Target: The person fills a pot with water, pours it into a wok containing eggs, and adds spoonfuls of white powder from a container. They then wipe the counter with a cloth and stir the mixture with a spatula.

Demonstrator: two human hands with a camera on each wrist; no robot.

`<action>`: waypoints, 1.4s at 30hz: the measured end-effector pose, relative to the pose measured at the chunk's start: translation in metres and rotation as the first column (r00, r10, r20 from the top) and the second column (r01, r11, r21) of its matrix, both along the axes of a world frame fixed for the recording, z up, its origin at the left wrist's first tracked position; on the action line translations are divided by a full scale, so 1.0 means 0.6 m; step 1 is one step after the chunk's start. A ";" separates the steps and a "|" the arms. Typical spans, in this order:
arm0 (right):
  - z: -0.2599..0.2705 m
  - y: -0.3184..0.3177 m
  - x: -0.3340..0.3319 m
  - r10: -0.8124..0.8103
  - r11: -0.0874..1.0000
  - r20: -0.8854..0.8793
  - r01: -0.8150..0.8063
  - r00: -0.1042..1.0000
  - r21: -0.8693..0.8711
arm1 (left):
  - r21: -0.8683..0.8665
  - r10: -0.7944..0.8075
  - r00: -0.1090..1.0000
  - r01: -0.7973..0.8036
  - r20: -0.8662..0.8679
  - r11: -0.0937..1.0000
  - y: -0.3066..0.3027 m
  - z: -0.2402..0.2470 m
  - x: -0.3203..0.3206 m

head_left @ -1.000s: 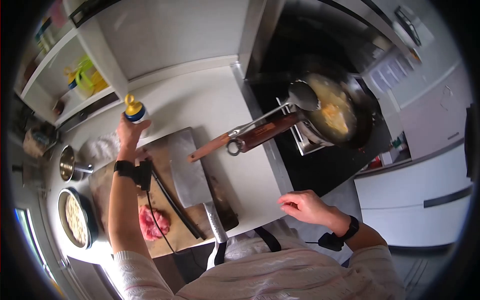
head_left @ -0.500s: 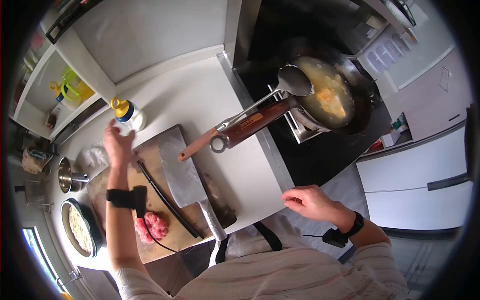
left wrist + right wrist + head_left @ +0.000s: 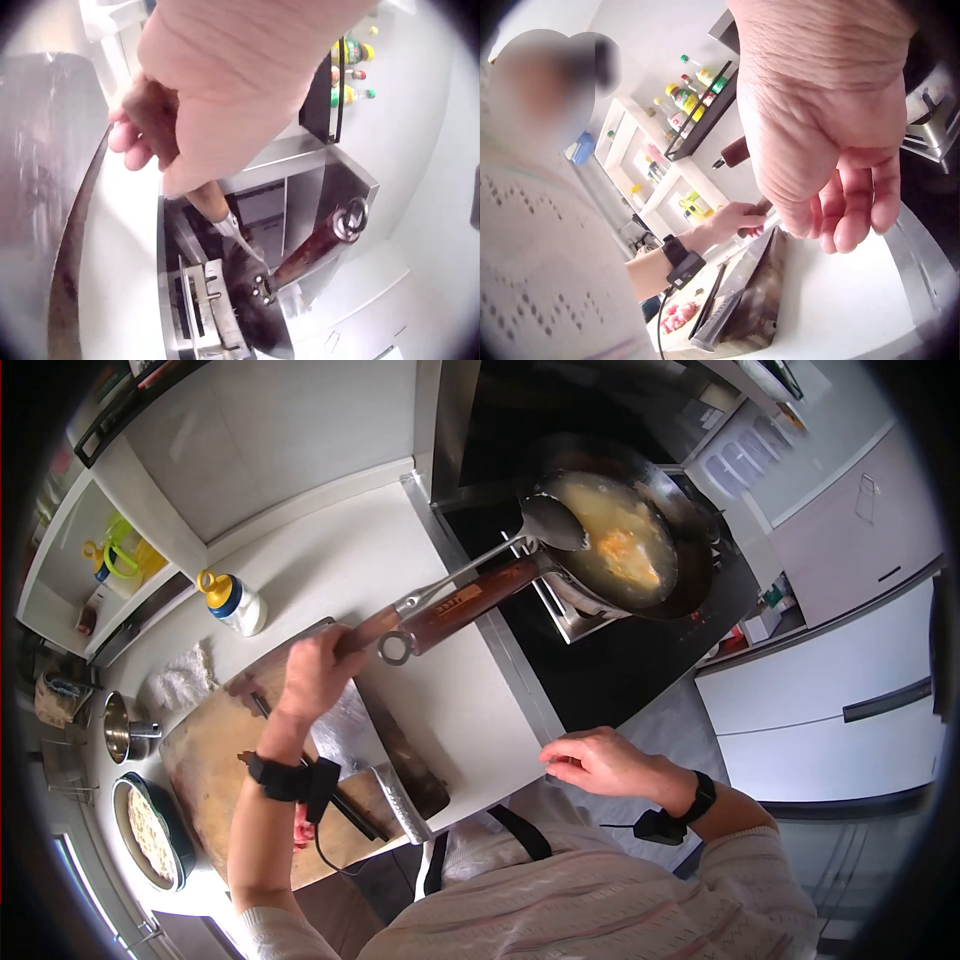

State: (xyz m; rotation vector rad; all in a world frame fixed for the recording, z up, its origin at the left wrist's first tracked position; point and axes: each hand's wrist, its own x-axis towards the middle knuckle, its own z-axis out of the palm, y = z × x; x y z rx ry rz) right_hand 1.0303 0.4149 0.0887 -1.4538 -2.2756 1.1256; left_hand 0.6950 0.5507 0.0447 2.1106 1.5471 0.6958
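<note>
Head view: the left hand (image 3: 318,678), now off the bottle (image 3: 240,610), grips the spatula (image 3: 554,524) over the wok (image 3: 692,565), making it movable; the right hand (image 3: 608,762) curls loosely, empty.

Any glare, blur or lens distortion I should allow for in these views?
Head view: fisheye bends the cabinet fronts, edges go black, the window glares lower left; left wrist view: cleaver blade soft, worktop washed out; right wrist view: dark corners, creases readable on the right hand.
</note>
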 end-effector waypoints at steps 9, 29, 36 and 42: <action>0.007 0.016 0.067 0.126 0.989 -0.069 -0.120 0.990 0.083 | 0.057 0.147 0.987 -0.151 0.067 0.987 -0.049 0.136 0.006; -0.036 -0.072 0.360 0.103 0.994 -0.115 -0.100 0.988 0.037 | -0.048 0.428 0.848 -0.436 0.312 0.898 -0.381 0.029 0.262; -0.058 -0.159 0.357 -0.013 0.998 -0.054 0.010 0.998 -0.059 | -0.082 0.485 0.843 -0.480 0.233 0.873 -0.378 -0.052 0.248; -0.096 -0.243 0.300 -0.045 0.979 0.050 0.054 0.998 -0.197 | 0.140 0.414 0.906 -0.424 0.092 0.895 -0.340 -0.074 0.256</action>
